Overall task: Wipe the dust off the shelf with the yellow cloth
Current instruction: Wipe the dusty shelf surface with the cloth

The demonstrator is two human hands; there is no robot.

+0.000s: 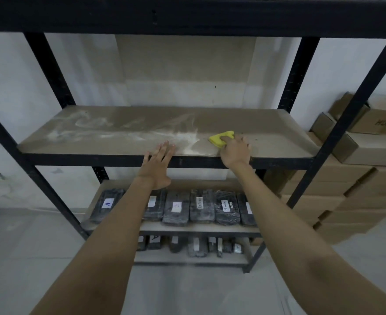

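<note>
A brown shelf board [119, 123] in a black metal rack faces me at chest height. White dust [124, 134] streaks its left and middle parts, thickest near the front middle; the right part looks cleaner. My right hand [235, 151] presses a folded yellow cloth [221, 138] flat on the board, right of the thick dust patch, near the front edge. My left hand [156, 164] is open, fingers spread, its fingertips resting on the shelf's front edge left of the cloth.
Black wrapped packs with white labels [201, 209] fill the shelf below, more on the lowest one. Stacked cardboard boxes [358, 178] stand right of the rack. Black uprights [301, 71] frame the shelf; another shelf beam [187, 17] runs overhead.
</note>
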